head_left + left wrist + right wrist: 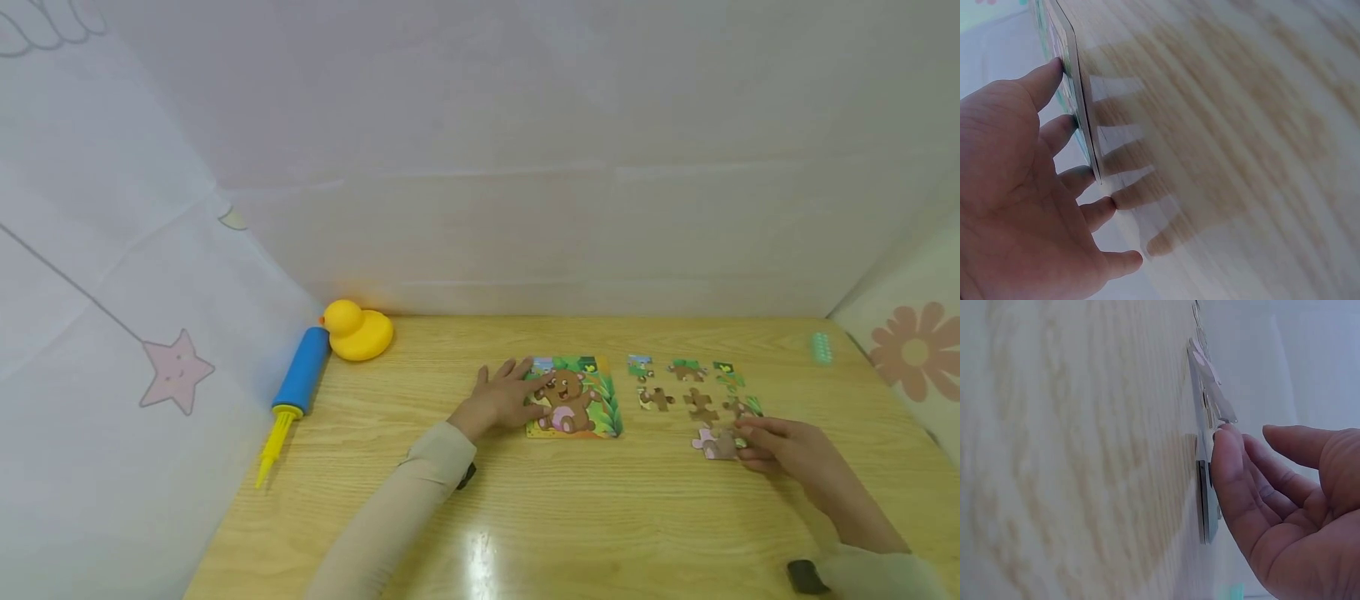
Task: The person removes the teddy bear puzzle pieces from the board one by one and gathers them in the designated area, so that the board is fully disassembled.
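Observation:
My left hand [506, 400] lies spread beside the square bear picture puzzle [573, 400], its thumb and nearer fingers resting on the left side. In the left wrist view, fingertips touch the edge of that thin board [1079, 81] and two other fingers stay off it. At the right, my right hand [780, 446] has bent fingers and holds a pink-and-brown puzzle piece [716, 444] by its right end. The right wrist view shows this piece [1213, 381] tilted, its raised end at the fingertips. Several loose bear pieces [700, 404] lie in rows just beyond.
A yellow toy duck [363, 333] and a blue and yellow hand pump [303, 367] stand and lie at the left of the wooden table [570, 517]. A small mint-green item [822, 347] is at the back right. Cloth walls [525, 242] enclose the table's back and sides.

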Motion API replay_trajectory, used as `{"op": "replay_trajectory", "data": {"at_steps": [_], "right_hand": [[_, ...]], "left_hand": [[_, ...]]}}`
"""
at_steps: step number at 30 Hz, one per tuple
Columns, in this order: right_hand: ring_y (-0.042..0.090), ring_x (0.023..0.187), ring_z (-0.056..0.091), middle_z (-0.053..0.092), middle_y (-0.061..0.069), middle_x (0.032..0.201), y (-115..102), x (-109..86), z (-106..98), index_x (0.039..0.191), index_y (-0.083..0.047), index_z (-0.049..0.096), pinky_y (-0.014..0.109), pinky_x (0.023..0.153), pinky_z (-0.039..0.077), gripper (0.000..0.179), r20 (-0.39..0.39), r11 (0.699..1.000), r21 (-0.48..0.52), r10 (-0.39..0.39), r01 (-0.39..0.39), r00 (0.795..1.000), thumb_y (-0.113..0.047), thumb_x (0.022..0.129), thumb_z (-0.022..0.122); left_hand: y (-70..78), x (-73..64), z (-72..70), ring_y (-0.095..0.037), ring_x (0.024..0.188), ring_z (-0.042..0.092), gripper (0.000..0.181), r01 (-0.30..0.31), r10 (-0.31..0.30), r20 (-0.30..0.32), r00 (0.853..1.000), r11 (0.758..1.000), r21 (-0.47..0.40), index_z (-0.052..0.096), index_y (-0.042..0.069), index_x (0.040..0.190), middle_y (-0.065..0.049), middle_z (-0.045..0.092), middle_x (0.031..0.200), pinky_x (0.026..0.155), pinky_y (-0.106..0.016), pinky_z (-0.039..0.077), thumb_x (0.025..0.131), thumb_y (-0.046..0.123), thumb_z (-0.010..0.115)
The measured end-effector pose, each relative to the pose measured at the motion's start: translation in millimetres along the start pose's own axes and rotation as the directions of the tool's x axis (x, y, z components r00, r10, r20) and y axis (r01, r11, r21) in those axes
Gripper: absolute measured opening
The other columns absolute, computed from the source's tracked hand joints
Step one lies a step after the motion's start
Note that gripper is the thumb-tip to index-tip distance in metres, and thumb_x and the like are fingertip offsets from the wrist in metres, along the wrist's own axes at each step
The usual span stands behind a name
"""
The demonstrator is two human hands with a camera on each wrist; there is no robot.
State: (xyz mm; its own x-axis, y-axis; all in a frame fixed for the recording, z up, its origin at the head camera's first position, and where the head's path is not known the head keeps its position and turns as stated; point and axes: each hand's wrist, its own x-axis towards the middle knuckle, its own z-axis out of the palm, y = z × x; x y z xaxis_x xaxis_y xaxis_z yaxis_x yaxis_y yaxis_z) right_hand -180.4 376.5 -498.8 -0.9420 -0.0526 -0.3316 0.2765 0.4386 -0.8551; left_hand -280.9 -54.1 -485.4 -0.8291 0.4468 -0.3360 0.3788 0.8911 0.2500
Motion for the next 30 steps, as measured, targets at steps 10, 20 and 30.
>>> {"op": "replay_trajectory", "data": {"at_steps": [10,20,30], "right_hand": [[0.003,0.089,0.073,0.069,0.019,0.124,0,-0.6,-1,0.143,0.023,0.038,0.027,0.080,0.062,0.065,-0.007,0.997,-0.074,-0.004,0.004,1.000,-0.031,0.109,0.049],[0.003,0.090,0.073,0.075,-0.005,0.117,1,0.0,-11,0.142,0.018,0.044,0.029,0.077,0.062,0.064,-0.017,0.995,-0.071,-0.072,0.070,0.997,-0.037,0.109,0.044],[0.003,0.095,0.072,0.067,0.022,0.131,-21,10.5,7,0.144,0.012,0.046,0.030,0.079,0.062,0.065,0.015,0.984,-0.116,-0.135,0.136,0.991,-0.043,0.109,0.043]], "left_hand": [[1.6,-0.2,-0.1,-0.027,0.160,0.007,0.066,0.006,-0.006,0.004,1.000,1.000,0.020,0.020,0.048,0.159,0.004,0.004,0.173,0.123,-0.068,0.005,0.100,0.062,0.047],[2.1,-0.8,-2.3,-0.027,0.160,0.007,0.066,0.003,-0.002,-0.007,1.000,0.999,0.038,0.022,0.045,0.160,0.003,0.004,0.173,0.123,-0.069,0.003,0.101,0.062,0.047],[-1.3,-0.6,3.3,-0.030,0.160,0.002,0.066,-0.025,0.028,-0.068,0.997,0.999,0.044,0.028,0.043,0.159,0.001,0.012,0.172,0.122,-0.069,0.000,0.100,0.062,0.049]]}}
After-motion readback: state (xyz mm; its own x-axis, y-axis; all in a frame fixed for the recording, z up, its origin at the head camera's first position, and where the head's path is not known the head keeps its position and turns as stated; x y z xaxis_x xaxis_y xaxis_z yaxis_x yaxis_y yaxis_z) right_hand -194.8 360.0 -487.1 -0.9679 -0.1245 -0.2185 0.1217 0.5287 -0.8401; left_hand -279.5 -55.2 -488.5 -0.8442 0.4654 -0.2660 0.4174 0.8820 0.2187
